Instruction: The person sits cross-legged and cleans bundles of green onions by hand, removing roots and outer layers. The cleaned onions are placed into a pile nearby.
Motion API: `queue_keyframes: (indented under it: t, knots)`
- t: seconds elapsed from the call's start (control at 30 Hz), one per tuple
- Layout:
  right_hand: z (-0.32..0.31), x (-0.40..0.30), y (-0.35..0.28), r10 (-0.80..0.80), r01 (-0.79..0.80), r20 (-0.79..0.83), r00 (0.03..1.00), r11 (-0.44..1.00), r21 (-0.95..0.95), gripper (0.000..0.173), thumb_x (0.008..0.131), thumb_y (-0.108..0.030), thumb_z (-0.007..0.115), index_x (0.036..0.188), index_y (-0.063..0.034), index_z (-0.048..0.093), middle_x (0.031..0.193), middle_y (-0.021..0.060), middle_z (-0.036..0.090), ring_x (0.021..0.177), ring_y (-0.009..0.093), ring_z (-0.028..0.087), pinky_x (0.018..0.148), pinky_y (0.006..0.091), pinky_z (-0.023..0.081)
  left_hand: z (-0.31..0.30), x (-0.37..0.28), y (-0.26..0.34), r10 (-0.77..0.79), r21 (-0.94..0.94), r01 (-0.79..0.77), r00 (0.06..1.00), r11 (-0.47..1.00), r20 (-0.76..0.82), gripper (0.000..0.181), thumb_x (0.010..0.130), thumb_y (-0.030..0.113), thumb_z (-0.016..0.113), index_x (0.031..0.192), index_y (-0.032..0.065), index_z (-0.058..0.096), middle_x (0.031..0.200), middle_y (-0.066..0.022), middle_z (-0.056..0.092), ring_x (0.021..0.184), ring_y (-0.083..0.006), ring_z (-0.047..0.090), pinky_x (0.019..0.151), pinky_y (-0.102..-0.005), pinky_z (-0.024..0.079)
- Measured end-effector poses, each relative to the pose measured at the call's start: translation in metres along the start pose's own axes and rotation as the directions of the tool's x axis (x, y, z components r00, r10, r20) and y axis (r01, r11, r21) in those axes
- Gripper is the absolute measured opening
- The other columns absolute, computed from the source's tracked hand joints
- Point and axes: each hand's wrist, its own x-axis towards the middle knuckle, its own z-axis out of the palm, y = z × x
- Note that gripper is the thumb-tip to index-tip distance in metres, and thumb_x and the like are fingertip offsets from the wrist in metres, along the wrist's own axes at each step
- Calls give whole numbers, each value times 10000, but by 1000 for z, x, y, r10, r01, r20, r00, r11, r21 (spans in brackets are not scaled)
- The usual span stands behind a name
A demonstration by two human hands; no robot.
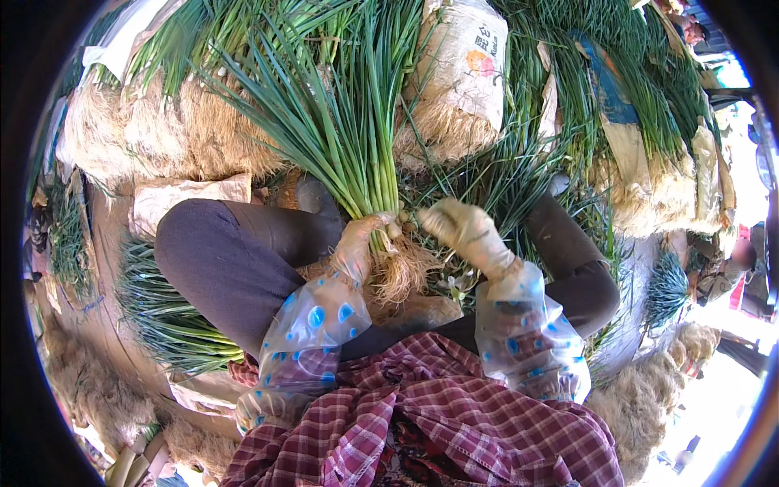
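Note:
My left hand [360, 240], in a pale stained glove, grips a bunch of scallions [365, 146] just above its roots. The long green leaves fan out away from me, and the tangled tan roots [398, 271] hang toward my lap. To the right of the bunch, apart from it, is my right hand [465, 234], gloved too. Its fingers are curled and blurred, so whether something thin is in them cannot be seen. Clear plastic sleeves with blue dots cover both forearms.
Rooted scallion bundles [219, 128] are stacked ahead on the left. A white printed sack [465, 67] lies over roots ahead. Loose green leaves [481, 182] litter the ground between my bent legs. More scallions [164, 304] lie beside my left knee. A person [730, 274] is at the far right.

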Motion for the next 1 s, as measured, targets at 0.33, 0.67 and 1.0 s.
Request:
queue_keyframes:
  t: [0.33,0.67,1.0]
  knots:
    - [39,-15,-25,-127,154,-133,983,964,218,97,865,-130,629,909,-44,627,713,58,615,595,131,542,533,255,463,37,-9,30,-87,162,124,972,979,-220,189,836,139,609,917,-27,650,883,-111,649,821,-217,619,754,-302,494]
    - [2,-11,26,-130,119,-160,979,990,-77,161,875,-205,617,936,-57,637,829,122,649,697,229,628,634,320,506,25,-13,10,199,26,-197,977,980,-77,231,840,166,620,881,-59,654,830,-134,640,820,-236,607,800,-353,463]
    - [55,6,12,-229,215,186,956,972,92,152,855,-194,610,798,-53,605,650,72,579,557,214,585,481,332,432,34,-4,18,-153,37,178,922,983,-355,130,822,88,608,883,-12,665,779,-65,640,680,-190,610,639,-303,510]
